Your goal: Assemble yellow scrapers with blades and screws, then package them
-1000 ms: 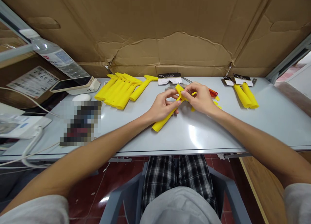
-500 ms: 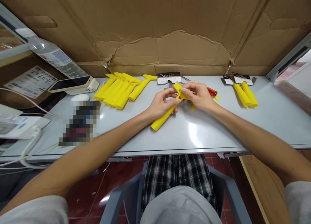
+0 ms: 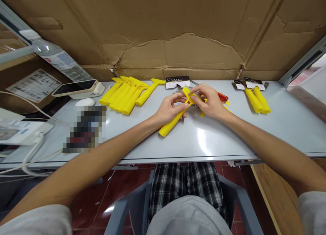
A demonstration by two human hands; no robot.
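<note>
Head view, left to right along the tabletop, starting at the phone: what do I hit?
phone → yellow pile → lone yellow tool → left hand → right hand → red item → yellow pair

No word can be read with certainty; the shipping label [image 3: 35,86] on the brown box [image 3: 15,73] at the far left carries rows of blurred print and a large handwritten string running aslant, in which a 4 and a 9 seem to stand, the other characters unclear; the bottle label [image 3: 61,60] on the clear bottle [image 3: 40,44] bears blue print and a small red mark, too fine to read; on the table [image 3: 292,126], a black-and-white card [image 3: 177,79] near the back edge shows white characters on its black band, illegible at this size; two similar cards [image 3: 253,81] at the right, by two yellow handles [image 3: 262,101], carry tiny white print, likewise illegible
</note>
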